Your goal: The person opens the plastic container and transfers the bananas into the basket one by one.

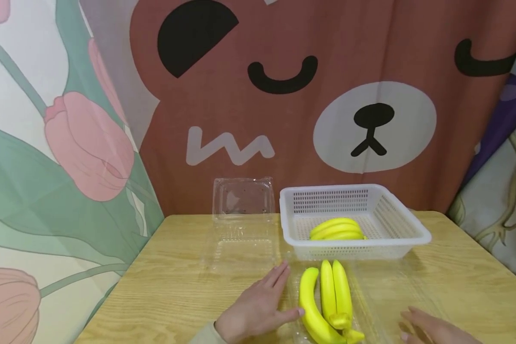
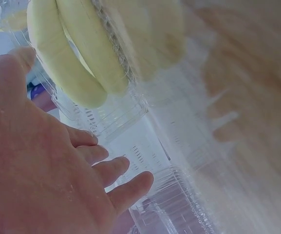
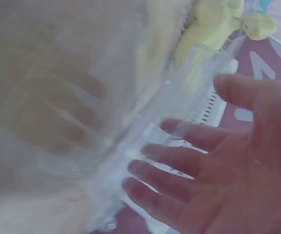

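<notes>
Nearest the camera, the left hand (image 1: 258,306) and the right hand (image 1: 434,329) came in at the lower edge on either side of some yellow bananas, neither one gripping anything. On the left hand the fingers were straight, the thumb standing apart and pointing at a single curved banana (image 1: 311,308); whether it touched could not be told. Slightly spread and extended, the right hand's fingers were at the clear lid (image 1: 395,286), contact again unclear. Beside the curved banana lay a straighter pair (image 1: 336,291), joined at the near end, all three smooth, bright yellow and inside the opened clear container (image 1: 361,306) on the wooden counter (image 1: 176,286). Just behind stood a white slotted basket (image 1: 393,210) with another yellow bunch (image 1: 337,229) in it, and to its left a second clear container (image 1: 242,200) with its cover raised.
</notes>
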The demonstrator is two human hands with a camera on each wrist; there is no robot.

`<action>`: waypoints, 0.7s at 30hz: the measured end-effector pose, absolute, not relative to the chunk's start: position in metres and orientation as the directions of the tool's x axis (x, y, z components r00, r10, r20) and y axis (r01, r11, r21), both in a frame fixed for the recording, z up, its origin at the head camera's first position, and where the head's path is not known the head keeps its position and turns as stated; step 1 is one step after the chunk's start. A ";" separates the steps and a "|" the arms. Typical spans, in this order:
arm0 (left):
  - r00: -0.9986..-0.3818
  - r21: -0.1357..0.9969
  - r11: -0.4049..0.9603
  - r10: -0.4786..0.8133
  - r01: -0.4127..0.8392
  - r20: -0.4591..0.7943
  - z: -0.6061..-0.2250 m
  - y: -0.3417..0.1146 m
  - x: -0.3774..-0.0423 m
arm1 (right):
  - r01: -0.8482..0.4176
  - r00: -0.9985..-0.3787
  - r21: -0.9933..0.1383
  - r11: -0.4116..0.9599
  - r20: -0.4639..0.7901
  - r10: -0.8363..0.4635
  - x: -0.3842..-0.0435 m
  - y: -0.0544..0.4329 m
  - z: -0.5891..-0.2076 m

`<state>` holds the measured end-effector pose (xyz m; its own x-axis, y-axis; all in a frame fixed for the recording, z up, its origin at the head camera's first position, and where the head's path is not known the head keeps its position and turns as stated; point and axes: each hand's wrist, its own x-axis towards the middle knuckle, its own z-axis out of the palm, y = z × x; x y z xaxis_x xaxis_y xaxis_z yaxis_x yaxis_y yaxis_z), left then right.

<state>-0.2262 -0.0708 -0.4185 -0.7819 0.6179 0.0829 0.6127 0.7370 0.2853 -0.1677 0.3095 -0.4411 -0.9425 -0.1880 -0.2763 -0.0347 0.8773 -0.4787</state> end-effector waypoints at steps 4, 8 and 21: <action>-0.782 0.277 0.740 0.618 0.613 0.079 -0.419 -0.070 -0.226 | -0.058 -0.965 -0.435 0.899 -0.206 -0.162 -0.170 0.294 -0.417; -0.786 0.278 0.745 0.614 0.606 0.069 -0.419 -0.070 -0.226 | -0.073 -0.975 -0.435 0.898 -0.160 -0.156 -0.174 0.275 -0.396; -0.795 0.287 0.752 0.604 0.593 0.058 -0.417 -0.070 -0.224 | -0.299 -0.954 -0.446 0.844 0.133 -0.267 -0.190 0.211 -0.368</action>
